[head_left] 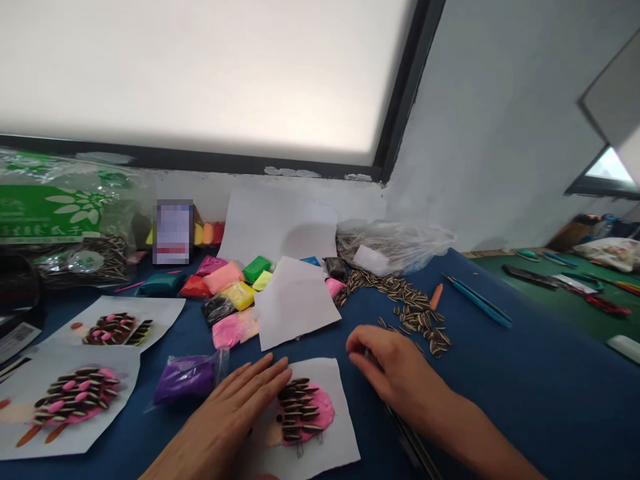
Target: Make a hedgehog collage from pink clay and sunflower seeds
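My left hand (235, 407) lies flat, fingers stretched out, on the left edge of a white paper (345, 453). On this paper is a hedgehog shape of pink clay (323, 403) with rows of striped sunflower seeds (300, 410) pressed into it. To its right, my right hand (387, 360) is raised with thumb and forefinger bent together; whatever is between them is hidden. Below its wrist shows a dark, long, thin tool (413, 443); whether the hand touches it I cannot tell. Loose sunflower seeds (413, 303) are spread just beyond this hand.
Blue tweezers (477, 300) and an orange clay piece (437, 296) lie at right. Purple clay (185, 380) in a bag is left of my hand. Two finished-looking papers (100, 437) lie further left. Behind are clay packs (240, 295), blank paper (297, 307) and a seed bag (65, 220).
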The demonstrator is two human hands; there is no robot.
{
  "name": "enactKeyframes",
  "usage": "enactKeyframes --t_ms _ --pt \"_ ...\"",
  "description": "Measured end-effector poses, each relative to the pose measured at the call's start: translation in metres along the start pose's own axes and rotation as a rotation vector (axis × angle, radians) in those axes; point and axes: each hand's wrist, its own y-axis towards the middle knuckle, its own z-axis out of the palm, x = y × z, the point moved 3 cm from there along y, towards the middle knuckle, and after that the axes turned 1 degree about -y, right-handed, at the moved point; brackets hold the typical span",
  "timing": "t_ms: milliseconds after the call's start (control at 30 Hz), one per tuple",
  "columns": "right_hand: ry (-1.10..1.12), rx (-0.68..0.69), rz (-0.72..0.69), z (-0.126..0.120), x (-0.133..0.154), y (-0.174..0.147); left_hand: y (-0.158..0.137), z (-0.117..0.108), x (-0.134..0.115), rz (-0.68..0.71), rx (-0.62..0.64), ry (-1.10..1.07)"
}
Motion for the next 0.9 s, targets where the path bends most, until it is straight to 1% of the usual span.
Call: enactKeyframes --t_ms 33,67,133,167,233,367,500,667,900 --pt "0.154 0.058 -0.057 0.001 0.005 -0.004 -0.001 0.000 0.000 0.001 -0.003 -0.006" --pt "0.257 0.071 -0.084 0.002 0.010 -0.007 -0.001 0.001 0.001 0.001 -0.003 -0.010" --pt "0.368 0.092 -0.135 0.005 0.017 -0.013 -0.002 0.002 0.001 -0.004 0.006 -0.011" --pt "0.386 0.094 -0.145 0.007 0.020 -0.015 -0.002 0.002 0.001 -0.006 0.011 -0.013" --pt "0.391 0.096 -0.144 0.012 0.024 -0.017 -0.002 0.001 0.001 -0.007 0.014 -0.015" --pt "0.373 0.056 -0.107 0.019 0.025 -0.016 -0.002 0.000 0.001 -0.009 0.012 -0.011" --pt "0.353 0.038 -0.122 0.025 0.023 -0.016 -0.002 0.000 0.001 0.001 0.019 0.004" --pt "0.313 0.048 -0.128 0.028 0.025 -0.015 -0.003 0.004 0.003 0.006 -0.001 -0.004" --pt "0.218 0.089 -0.093 0.026 0.031 -0.014 -0.004 0.006 0.004 -0.016 0.006 -0.021"
